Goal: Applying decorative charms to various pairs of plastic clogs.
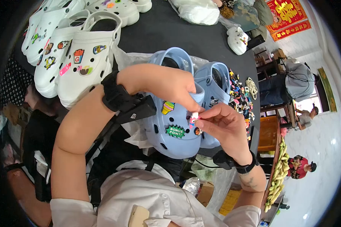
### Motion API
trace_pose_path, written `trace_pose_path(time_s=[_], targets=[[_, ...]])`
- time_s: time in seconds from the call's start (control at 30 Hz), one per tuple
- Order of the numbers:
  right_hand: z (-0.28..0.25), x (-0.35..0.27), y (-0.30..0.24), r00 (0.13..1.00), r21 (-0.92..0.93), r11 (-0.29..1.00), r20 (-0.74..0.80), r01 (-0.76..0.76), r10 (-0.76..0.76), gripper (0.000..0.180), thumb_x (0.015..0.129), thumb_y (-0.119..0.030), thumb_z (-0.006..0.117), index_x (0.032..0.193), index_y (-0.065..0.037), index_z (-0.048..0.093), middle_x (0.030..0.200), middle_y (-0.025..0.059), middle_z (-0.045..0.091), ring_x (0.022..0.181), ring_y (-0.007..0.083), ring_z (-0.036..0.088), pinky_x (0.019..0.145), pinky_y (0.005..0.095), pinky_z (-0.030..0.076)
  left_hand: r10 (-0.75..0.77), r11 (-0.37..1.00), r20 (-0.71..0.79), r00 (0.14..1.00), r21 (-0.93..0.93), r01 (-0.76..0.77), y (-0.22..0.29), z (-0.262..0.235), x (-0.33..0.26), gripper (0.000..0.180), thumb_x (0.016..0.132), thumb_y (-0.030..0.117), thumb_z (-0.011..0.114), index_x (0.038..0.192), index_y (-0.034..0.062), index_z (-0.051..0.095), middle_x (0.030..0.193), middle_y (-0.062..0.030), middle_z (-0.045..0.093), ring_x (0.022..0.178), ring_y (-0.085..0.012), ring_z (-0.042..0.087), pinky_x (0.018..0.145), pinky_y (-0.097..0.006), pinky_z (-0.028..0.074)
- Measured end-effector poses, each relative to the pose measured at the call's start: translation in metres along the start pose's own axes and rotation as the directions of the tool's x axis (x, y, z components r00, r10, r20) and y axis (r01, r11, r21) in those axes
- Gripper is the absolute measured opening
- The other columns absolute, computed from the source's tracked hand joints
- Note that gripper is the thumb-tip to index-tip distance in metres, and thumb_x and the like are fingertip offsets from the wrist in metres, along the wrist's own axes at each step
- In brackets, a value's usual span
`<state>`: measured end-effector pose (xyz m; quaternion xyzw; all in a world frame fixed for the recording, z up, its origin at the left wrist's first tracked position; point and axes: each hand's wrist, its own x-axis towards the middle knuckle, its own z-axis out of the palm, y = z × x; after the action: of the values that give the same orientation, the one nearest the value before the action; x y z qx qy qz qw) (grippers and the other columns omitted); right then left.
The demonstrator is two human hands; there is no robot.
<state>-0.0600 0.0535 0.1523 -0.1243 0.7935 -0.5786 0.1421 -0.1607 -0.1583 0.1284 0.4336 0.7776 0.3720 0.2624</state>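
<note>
A light blue clog (170,125) lies on the black table (166,32), toe toward me, with several small charms pushed into its holes. My left hand (166,85) rests over the top of this clog and its fingertips pinch a small pink and white charm (193,118) at the clog's right side. My right hand (223,126) meets it from the right, fingers closed on the same charm. A second light blue clog (215,85) lies just behind, partly hidden by my hands.
Several white clogs (79,56) with charms lie in a row at the left. A heap of loose charms (240,100) sits at the table's right edge. A single white clog (237,39) and plastic bags (197,11) are at the back. People sit on the floor at the right.
</note>
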Motion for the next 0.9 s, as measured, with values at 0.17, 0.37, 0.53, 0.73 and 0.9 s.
trace_pose_path(time_s=[0.17, 0.37, 0.53, 0.73, 0.9], targets=[[0.009, 0.006, -0.005, 0.998, -0.117, 0.992, -0.038, -0.055, 0.051, 0.008, 0.085, -0.001, 0.073, 0.088, 0.001, 0.065, 0.083, 0.0045, 0.068, 0.07, 0.0059, 0.062, 0.064, 0.0198, 0.049, 0.052, 0.982, -0.089, 0.995, -0.176, -0.067, -0.006, 0.01, 0.0, 0.042, 0.086, 0.033, 0.064, 0.065, -0.0029, 0.059, 0.052, -0.0006, 0.042, 0.049, -0.0071, 0.037, 0.046, -0.03, 0.029], [0.01, 0.012, -0.009, 0.997, -0.138, 0.988, -0.006, -0.071, 0.071, 0.009, 0.084, 0.001, 0.073, 0.089, 0.001, 0.066, 0.083, 0.0039, 0.068, 0.07, 0.0058, 0.062, 0.063, 0.0197, 0.048, 0.041, 0.978, -0.097, 0.994, -0.202, -0.06, -0.009, 0.01, -0.002, 0.044, 0.084, 0.037, 0.064, 0.064, -0.0023, 0.058, 0.052, -0.0019, 0.043, 0.049, -0.0095, 0.039, 0.047, -0.031, 0.031], [0.013, 0.008, 0.002, 0.998, -0.162, 0.986, -0.056, -0.048, 0.04, 0.019, 0.08, 0.003, 0.076, 0.092, 0.0, 0.061, 0.082, 0.0009, 0.06, 0.069, 0.0037, 0.053, 0.058, 0.0197, 0.044, 0.017, 0.975, -0.137, 0.99, -0.218, -0.046, -0.004, 0.012, -0.005, 0.046, 0.083, 0.04, 0.062, 0.064, -0.0019, 0.057, 0.052, -0.0038, 0.043, 0.049, -0.0129, 0.04, 0.049, -0.033, 0.032], [0.017, 0.013, 0.004, 0.986, -0.124, 0.992, -0.165, 0.008, -0.029, 0.059, 0.075, 0.006, 0.079, 0.119, -0.004, 0.04, 0.084, -0.0005, 0.042, 0.065, 0.0033, 0.042, 0.056, 0.0179, 0.041, 0.133, 0.954, -0.216, 0.967, -0.238, -0.184, -0.003, 0.014, -0.009, 0.043, 0.077, 0.039, 0.061, 0.062, -0.0014, 0.056, 0.052, -0.0053, 0.043, 0.049, -0.0161, 0.041, 0.049, -0.034, 0.031], [0.017, 0.021, -0.003, 0.99, -0.004, 0.993, -0.082, -0.118, 0.117, 0.062, 0.074, 0.006, 0.079, 0.12, -0.003, 0.039, 0.085, 0.0, 0.042, 0.065, 0.0042, 0.041, 0.056, 0.0181, 0.042, -0.019, 0.982, -0.16, 0.987, -0.187, -0.012, -0.002, 0.014, -0.01, 0.039, 0.073, 0.035, 0.06, 0.06, -0.0008, 0.054, 0.051, -0.0064, 0.046, 0.048, -0.0165, 0.045, 0.049, -0.034, 0.032]])
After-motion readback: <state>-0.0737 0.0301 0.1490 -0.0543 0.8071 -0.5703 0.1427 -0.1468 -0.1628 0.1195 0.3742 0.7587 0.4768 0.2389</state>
